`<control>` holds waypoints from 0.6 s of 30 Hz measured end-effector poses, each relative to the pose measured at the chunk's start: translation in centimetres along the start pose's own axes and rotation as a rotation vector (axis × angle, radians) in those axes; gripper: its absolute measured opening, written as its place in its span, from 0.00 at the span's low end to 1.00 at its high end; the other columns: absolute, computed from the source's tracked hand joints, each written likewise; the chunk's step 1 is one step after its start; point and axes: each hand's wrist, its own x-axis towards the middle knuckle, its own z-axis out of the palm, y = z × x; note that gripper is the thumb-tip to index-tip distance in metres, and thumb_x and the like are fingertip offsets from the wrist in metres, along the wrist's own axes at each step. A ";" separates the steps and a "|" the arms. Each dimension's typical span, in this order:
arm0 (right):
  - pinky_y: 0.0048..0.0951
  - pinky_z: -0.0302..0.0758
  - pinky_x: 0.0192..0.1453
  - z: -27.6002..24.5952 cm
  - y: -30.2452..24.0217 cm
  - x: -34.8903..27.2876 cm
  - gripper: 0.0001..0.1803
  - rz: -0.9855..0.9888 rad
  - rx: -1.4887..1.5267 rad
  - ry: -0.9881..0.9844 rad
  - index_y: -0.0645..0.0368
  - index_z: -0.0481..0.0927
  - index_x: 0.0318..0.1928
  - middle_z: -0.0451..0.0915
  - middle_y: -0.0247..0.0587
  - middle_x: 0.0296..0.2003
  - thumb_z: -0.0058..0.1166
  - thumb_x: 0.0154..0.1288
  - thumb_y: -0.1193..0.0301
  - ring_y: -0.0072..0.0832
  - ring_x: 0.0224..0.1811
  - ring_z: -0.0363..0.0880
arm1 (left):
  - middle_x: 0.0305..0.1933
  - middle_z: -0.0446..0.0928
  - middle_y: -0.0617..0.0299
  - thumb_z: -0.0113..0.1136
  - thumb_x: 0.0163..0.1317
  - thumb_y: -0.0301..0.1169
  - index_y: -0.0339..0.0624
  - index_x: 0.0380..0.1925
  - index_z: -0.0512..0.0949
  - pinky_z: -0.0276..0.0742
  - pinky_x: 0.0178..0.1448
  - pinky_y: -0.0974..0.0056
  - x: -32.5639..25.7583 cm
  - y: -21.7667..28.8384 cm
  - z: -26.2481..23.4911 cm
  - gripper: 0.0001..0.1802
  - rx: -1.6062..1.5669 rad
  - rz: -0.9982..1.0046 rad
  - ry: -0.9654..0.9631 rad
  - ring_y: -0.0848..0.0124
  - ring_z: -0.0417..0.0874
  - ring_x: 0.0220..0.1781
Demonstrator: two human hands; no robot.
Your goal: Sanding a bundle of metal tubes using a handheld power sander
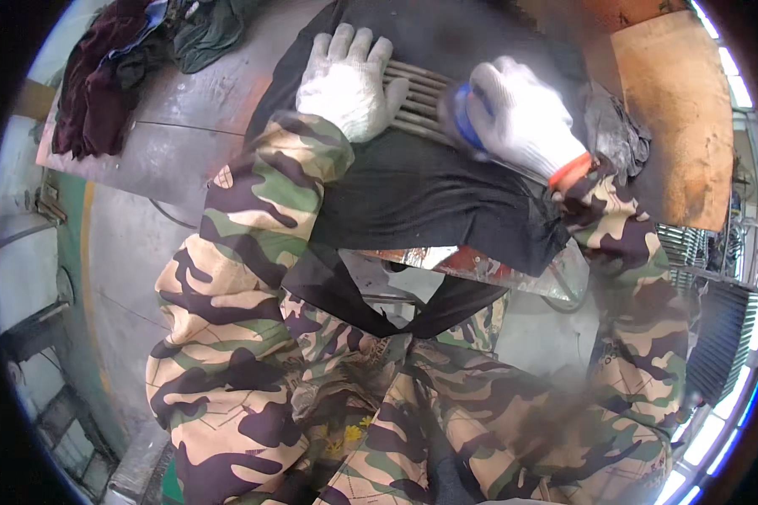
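A row of several parallel metal bars, like a slatted grille, lies on a black cloth spread over the table. In a white glove, my left hand lies flat across the bars' left end, fingers stretched out and thumb resting over them. My right hand, also gloved in white and smeared by motion, is closed around a blue tool with a rounded head. That tool sits against the right end of the bars; blur and my fingers hide most of it, so its exact kind does not show.
Dark crumpled clothes lie at the far left of the metal tabletop. A brown board stands at the right, with crumpled grey cloth beside it. The table's worn front edge shows below the black cloth. Metal racks are farther right.
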 end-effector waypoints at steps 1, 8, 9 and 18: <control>0.59 0.85 0.49 -0.2 0.5 0.5 0.14 0.050 -0.045 -0.008 0.53 0.82 0.50 0.83 0.57 0.44 0.53 0.71 0.60 0.55 0.48 0.86 | 0.64 0.79 0.48 0.66 0.68 0.47 0.40 0.62 0.79 0.68 0.75 0.43 0.4 -0.1 0.2 0.29 -0.011 0.008 0.023 0.47 0.74 0.73; 0.57 0.85 0.51 -0.5 -1.5 1.3 0.16 0.075 -0.073 -0.036 0.54 0.83 0.50 0.84 0.56 0.47 0.55 0.72 0.59 0.55 0.50 0.87 | 0.63 0.81 0.51 0.65 0.68 0.48 0.43 0.62 0.81 0.68 0.74 0.45 0.3 -1.2 0.4 0.28 0.032 -0.041 0.052 0.49 0.75 0.71; 0.57 0.85 0.50 -0.9 -2.3 0.9 0.14 0.019 -0.013 0.009 0.53 0.83 0.49 0.84 0.56 0.45 0.55 0.71 0.59 0.55 0.47 0.88 | 0.62 0.81 0.51 0.65 0.68 0.48 0.43 0.60 0.82 0.69 0.74 0.45 0.3 -1.2 0.4 0.27 0.110 0.033 0.168 0.50 0.76 0.70; 0.58 0.85 0.47 -0.5 -1.8 1.6 0.14 0.055 -0.059 0.009 0.52 0.83 0.50 0.82 0.57 0.45 0.56 0.70 0.61 0.55 0.45 0.87 | 0.62 0.81 0.51 0.64 0.69 0.48 0.43 0.60 0.82 0.69 0.73 0.43 0.9 -1.4 0.7 0.26 0.126 0.024 0.164 0.50 0.76 0.70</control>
